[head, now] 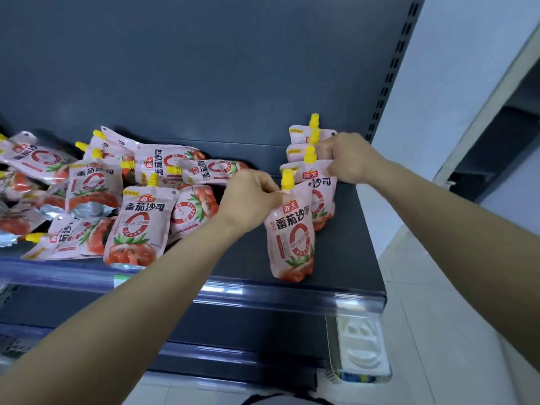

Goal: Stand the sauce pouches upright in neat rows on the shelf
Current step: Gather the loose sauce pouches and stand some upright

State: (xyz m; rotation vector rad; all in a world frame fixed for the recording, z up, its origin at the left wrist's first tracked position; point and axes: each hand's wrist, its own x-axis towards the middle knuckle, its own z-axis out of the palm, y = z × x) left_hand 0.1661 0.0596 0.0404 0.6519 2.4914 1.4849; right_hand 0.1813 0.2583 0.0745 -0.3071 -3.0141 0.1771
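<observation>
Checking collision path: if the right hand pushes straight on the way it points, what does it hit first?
The right hand already touches the pouch row; going on, likely those pouches, then the back panel. Depth is unclear.

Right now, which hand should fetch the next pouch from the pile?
Left. The left hand sits right beside the jumbled pile and pinches only the front pouch; the right hand is across the upright row, steadying it.

The dark grey shelf (344,247) has a clear plastic strip along its front edge. On its left part, a loose heap of pouches (96,197) lies flat or tilted, overlapping one another. At the right end a single-file row of upright pouches (309,176) runs front to back, perhaps four; the rear ones are mostly hidden.
</observation>
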